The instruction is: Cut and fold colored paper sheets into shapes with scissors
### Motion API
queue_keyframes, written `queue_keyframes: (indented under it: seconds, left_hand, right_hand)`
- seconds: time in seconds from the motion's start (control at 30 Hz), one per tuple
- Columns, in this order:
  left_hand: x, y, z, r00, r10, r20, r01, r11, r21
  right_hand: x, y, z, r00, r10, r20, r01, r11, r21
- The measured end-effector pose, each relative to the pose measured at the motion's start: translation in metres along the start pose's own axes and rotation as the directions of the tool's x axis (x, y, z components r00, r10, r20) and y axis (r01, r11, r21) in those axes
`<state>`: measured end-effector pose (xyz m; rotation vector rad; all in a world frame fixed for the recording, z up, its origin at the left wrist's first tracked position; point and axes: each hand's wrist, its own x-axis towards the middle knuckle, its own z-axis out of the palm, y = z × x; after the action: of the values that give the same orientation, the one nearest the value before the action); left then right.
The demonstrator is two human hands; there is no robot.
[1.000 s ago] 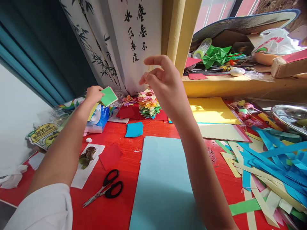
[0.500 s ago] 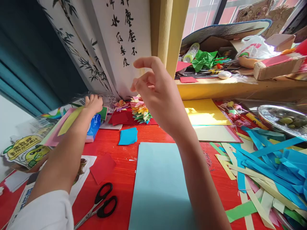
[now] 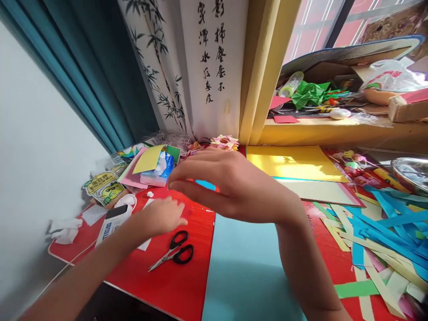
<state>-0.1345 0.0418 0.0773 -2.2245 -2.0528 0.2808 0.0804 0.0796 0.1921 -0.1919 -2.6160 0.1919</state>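
Observation:
My left hand (image 3: 165,215) is low over the left part of the red table, fingers apart, just above the black-handled scissors (image 3: 177,249). My right hand (image 3: 220,178) is raised at the centre, palm down. Its fingers stretch left with the thumb below them, and nothing shows between them. Beneath the right forearm lies a pale blue sheet (image 3: 240,263). A small blue paper stack (image 3: 205,184) is mostly hidden behind the right hand. Behind that hand shows the top of a folded-paper piece (image 3: 224,141).
Colored papers and a blue tissue pack (image 3: 165,167) stand at the back left. Yellow paper (image 3: 294,162) lies at the back right. Cut paper strips (image 3: 384,236) and a metal bowl (image 3: 413,171) are at the right. A cluttered sill (image 3: 351,125) is beyond.
The view has swung left. My left hand has come down from the back-left pile toward the scissors. My right hand has lowered and flattened from its raised, curled pose.

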Motion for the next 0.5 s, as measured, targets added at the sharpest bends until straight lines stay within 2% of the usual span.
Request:
queue_keyframes:
  seconds: [0.03,0.1,0.13,0.17,0.23,0.27,0.33,0.37,0.43,0.47,0.5]
  left_hand:
    - [-0.016,0.003,0.013,0.995,0.033,0.093,-0.034,0.999,0.009]
    - [-0.038,0.003,0.038,0.991,0.052,0.123,-0.05,0.999,-0.023]
    - [-0.044,0.001,0.049,0.993,0.06,0.106,-0.054,0.997,-0.054]
    - [-0.047,-0.001,0.059,0.989,0.119,0.091,-0.112,0.991,-0.078]
    - [-0.046,-0.005,0.075,0.984,0.165,0.061,-0.159,0.983,-0.092]
    - [-0.043,-0.006,0.082,0.988,0.148,0.045,-0.143,0.985,-0.099]
    - [-0.033,-0.008,0.091,0.993,0.111,0.028,-0.107,0.988,-0.109]
    - [-0.027,-0.008,0.093,0.994,0.105,0.022,-0.102,0.988,-0.116]
    - [-0.015,-0.009,0.097,0.998,0.066,0.025,-0.062,0.992,-0.112]
    - [-0.008,-0.01,0.099,0.999,0.036,0.021,-0.034,0.994,-0.108]
    - [-0.002,-0.01,0.1,1.0,0.002,0.018,0.0,0.995,-0.104]
  right_hand:
    - [0.001,-0.004,-0.005,1.0,-0.003,0.016,0.002,0.998,0.058]
    - [0.002,-0.01,-0.009,0.987,-0.002,0.161,-0.008,0.998,0.063]
    - [0.002,-0.013,-0.008,0.965,0.012,0.263,-0.009,1.0,-0.013]
    - [-0.001,-0.016,-0.005,0.931,0.059,0.362,-0.01,0.991,-0.135]
    - [-0.015,-0.026,0.005,0.874,0.15,0.462,0.035,0.929,-0.368]
    - [-0.028,-0.033,0.011,0.859,0.167,0.484,0.047,0.915,-0.4]
    - [-0.063,-0.052,0.023,0.812,0.135,0.567,0.072,0.942,-0.327]
    - [-0.085,-0.063,0.029,0.797,0.126,0.591,0.058,0.958,-0.282]
    - [-0.128,-0.09,0.038,0.771,0.19,0.608,-0.031,0.965,-0.262]
    - [-0.149,-0.104,0.042,0.793,0.177,0.583,-0.046,0.972,-0.232]
    - [-0.167,-0.118,0.046,0.848,0.183,0.497,-0.077,0.971,-0.227]
